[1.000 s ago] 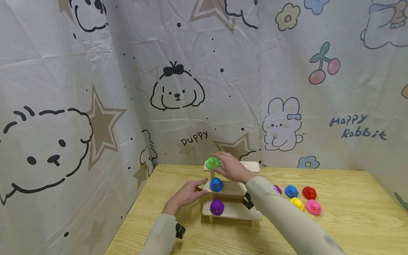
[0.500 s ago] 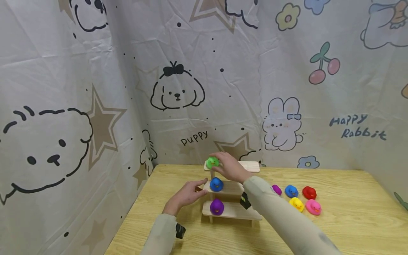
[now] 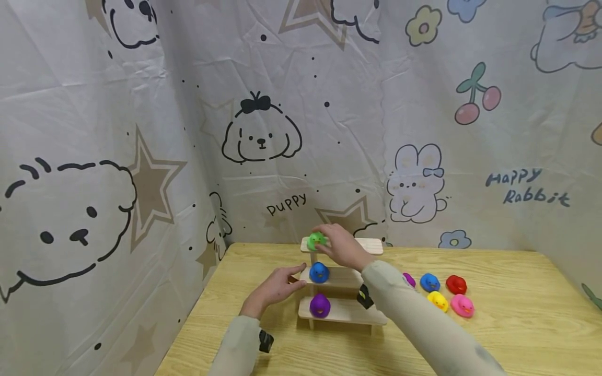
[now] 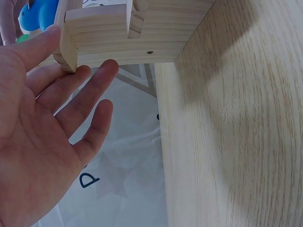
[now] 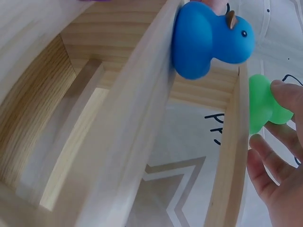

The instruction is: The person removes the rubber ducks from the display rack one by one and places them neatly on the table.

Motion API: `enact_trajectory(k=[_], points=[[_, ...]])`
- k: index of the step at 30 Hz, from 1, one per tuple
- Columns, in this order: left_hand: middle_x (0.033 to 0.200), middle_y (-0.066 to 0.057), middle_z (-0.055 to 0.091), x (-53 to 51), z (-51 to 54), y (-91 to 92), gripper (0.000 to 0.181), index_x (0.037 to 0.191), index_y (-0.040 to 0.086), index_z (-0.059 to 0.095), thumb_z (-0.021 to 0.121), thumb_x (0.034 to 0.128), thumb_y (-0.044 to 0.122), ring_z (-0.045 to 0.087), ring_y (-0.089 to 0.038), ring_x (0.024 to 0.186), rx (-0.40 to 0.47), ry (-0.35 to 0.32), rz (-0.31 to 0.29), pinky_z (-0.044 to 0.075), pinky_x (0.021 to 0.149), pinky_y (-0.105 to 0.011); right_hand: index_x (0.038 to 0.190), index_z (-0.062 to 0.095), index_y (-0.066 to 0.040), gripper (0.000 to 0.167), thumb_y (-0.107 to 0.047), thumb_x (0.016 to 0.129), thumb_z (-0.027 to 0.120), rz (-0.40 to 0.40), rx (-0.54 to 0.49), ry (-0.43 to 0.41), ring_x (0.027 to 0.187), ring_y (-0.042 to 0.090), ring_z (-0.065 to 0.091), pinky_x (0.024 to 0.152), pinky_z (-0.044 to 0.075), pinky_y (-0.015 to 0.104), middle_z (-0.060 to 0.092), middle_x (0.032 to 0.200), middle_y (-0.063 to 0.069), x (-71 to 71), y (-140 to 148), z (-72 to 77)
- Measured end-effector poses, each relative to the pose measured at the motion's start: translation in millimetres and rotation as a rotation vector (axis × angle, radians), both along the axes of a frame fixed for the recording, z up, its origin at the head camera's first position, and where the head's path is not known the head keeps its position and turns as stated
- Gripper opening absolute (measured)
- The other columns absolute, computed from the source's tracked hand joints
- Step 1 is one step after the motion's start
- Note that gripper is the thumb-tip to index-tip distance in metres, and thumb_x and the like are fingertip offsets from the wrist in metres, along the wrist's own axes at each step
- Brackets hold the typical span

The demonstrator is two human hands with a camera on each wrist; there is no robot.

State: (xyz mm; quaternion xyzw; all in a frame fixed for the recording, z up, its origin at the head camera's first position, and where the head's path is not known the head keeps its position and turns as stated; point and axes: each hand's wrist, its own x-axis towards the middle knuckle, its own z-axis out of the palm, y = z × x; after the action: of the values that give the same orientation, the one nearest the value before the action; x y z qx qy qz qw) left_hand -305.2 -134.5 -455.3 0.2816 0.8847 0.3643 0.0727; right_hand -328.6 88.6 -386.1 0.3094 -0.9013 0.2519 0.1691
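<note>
A three-tier wooden shelf [image 3: 348, 310] stands on the table. My right hand [image 3: 344, 247] pinches a green duck [image 3: 315, 241] at the left end of the top tier; the right wrist view shows thumb and fingers around the green duck [image 5: 261, 104]. On the middle tier sits a blue duck [image 3: 319, 272], on the bottom tier a purple duck [image 3: 320, 306]. My left hand [image 3: 273, 288] holds the left end of the middle tier between thumb and fingers; in the left wrist view the left hand [image 4: 52, 109] has its thumb on the board's end, other fingers spread.
Right of the shelf on the wooden table [image 3: 517, 334] lie a blue duck [image 3: 430, 282], a red duck [image 3: 456, 284], a yellow duck [image 3: 438, 301], a pink duck [image 3: 463, 305] and a partly hidden magenta duck [image 3: 409, 280]. A printed curtain [image 3: 348, 156] hangs behind.
The green duck has shifted slightly right along the top tier with my right hand, whose fingers have closed in on it. My left hand has stayed in place.
</note>
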Motion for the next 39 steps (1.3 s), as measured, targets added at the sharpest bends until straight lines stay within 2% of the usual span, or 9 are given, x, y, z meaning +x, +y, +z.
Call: enact_trajectory(k=[4, 13, 18, 28, 34, 39], points=[[0.142, -0.010, 0.044, 0.0, -0.5, 0.0, 0.053, 0.142, 0.006, 0.042, 0.055, 0.0971, 0.031, 0.063, -0.025, 0.103, -0.008, 0.005, 0.003, 0.052, 0.085, -0.036, 0.119, 0.061, -0.008, 0.032, -0.020, 0.090, 0.066, -0.012, 0.005, 0.009, 0.105, 0.024, 0.056, 0.091, 0.046, 0.039, 0.063, 0.117, 0.006, 4.3, 6.4, 4.0], [0.142, -0.009, 0.045, 0.2, -0.9, 0.6, 0.053, 0.143, 0.008, 0.042, 0.055, 0.0967, 0.032, 0.063, -0.023, 0.103, -0.015, -0.008, 0.019, 0.052, 0.084, -0.034, 0.119, 0.061, -0.005, 0.032, -0.017, 0.090, 0.066, 0.020, 0.012, 0.047, 0.108, 0.027, 0.055, 0.093, 0.045, 0.042, 0.062, 0.117, 0.010, 16.1, 26.5, 13.4], [0.142, -0.009, 0.045, 0.2, -2.4, 0.9, 0.053, 0.142, 0.007, 0.042, 0.056, 0.0965, 0.031, 0.063, -0.023, 0.102, -0.006, -0.004, 0.019, 0.052, 0.085, -0.034, 0.118, 0.061, -0.005, 0.031, -0.015, 0.089, 0.067, 0.036, 0.022, 0.100, 0.106, 0.026, 0.056, 0.091, 0.047, 0.042, 0.062, 0.115, 0.009, 22.6, 39.5, 15.9], [0.142, -0.011, 0.045, 0.4, -2.4, 3.0, 0.054, 0.142, 0.004, 0.042, 0.056, 0.0967, 0.029, 0.062, -0.024, 0.103, -0.003, -0.001, 0.019, 0.051, 0.086, -0.038, 0.119, 0.060, -0.002, 0.034, -0.011, 0.087, 0.069, 0.051, 0.006, 0.159, 0.104, 0.027, 0.056, 0.089, 0.047, 0.043, 0.063, 0.114, 0.011, 34.7, 66.1, 18.2], [0.142, -0.011, 0.045, 0.4, -2.5, 3.4, 0.054, 0.142, 0.004, 0.042, 0.056, 0.0966, 0.029, 0.063, -0.024, 0.102, 0.007, 0.004, 0.009, 0.052, 0.086, -0.037, 0.120, 0.059, -0.003, 0.036, -0.012, 0.086, 0.070, 0.033, 0.007, 0.157, 0.105, 0.027, 0.055, 0.091, 0.046, 0.043, 0.063, 0.114, 0.011, 40.6, 85.1, 17.0], [0.142, -0.012, 0.045, 1.1, -1.0, 1.8, 0.054, 0.142, 0.003, 0.042, 0.056, 0.0967, 0.029, 0.062, -0.026, 0.104, 0.007, 0.008, 0.006, 0.051, 0.087, -0.038, 0.118, 0.059, -0.001, 0.036, -0.011, 0.085, 0.071, 0.020, 0.008, 0.174, 0.102, 0.027, 0.056, 0.089, 0.048, 0.043, 0.063, 0.113, 0.011, 43.6, 100.3, 14.3]])
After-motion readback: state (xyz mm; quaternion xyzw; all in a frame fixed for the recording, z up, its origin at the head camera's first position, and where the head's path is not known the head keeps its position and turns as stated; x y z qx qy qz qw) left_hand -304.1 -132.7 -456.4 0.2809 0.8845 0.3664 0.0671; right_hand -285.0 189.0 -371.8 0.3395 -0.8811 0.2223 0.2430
